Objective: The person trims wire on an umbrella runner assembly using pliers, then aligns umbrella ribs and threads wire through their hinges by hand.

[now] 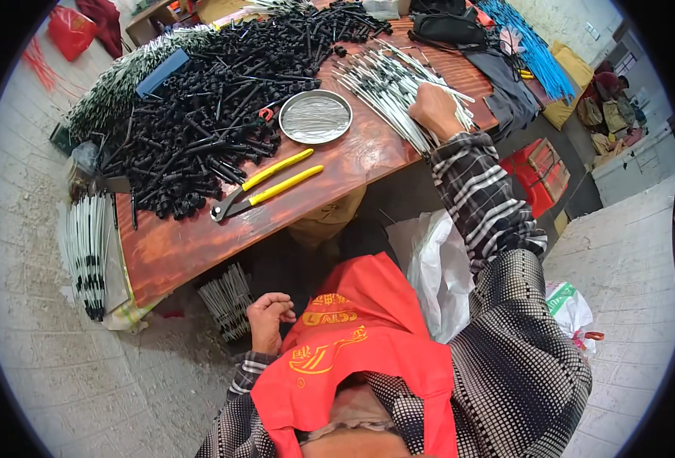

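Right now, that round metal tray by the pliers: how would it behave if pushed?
The round metal tray looks thin and shallow, so probably light. It would likely slide easily on the glossy wooden table. The fine rods lying in it may shift or roll. The yellow-handled pliers lie close beside it.

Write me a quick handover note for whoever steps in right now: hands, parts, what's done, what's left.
Right hand: on the pile of white rods on the wooden table; whether its grip has closed on one is hidden.
Left hand: below the table edge, loosely curled, empty.
Black parts heaped centre-left; round metal tray and yellow-handled pliers beside them, untouched.
Done: nothing visibly assembled in hand.
Left: both piles remain large.
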`<action>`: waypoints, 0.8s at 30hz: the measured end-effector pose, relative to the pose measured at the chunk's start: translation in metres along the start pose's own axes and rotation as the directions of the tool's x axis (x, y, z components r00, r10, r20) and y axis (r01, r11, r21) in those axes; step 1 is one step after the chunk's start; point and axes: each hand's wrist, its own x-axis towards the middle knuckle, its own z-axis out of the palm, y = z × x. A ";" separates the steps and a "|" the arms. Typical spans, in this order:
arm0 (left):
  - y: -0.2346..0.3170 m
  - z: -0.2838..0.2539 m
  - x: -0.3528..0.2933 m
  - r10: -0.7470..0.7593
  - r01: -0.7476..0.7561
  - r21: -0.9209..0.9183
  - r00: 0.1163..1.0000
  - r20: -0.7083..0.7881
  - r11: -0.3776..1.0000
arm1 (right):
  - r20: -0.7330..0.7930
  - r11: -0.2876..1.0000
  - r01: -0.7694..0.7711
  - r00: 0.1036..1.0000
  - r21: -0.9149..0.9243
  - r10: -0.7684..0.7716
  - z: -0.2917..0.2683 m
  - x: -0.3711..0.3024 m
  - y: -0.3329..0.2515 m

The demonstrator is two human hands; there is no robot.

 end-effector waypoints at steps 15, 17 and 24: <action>0.052 0.027 0.006 0.261 -0.263 0.053 0.965 0.036 0.963 | -0.259 0.964 0.137 0.963 0.226 -0.076 -0.037 -0.004 0.032; 0.060 0.033 0.004 0.307 -0.310 0.074 0.950 0.051 0.948 | -0.304 0.929 0.181 0.949 0.322 -0.079 -0.052 -0.010 0.024; 0.102 0.056 -0.005 0.426 -0.432 0.114 0.902 0.076 0.895 | -0.294 0.519 0.359 0.933 0.776 -0.206 -0.115 -0.100 -0.024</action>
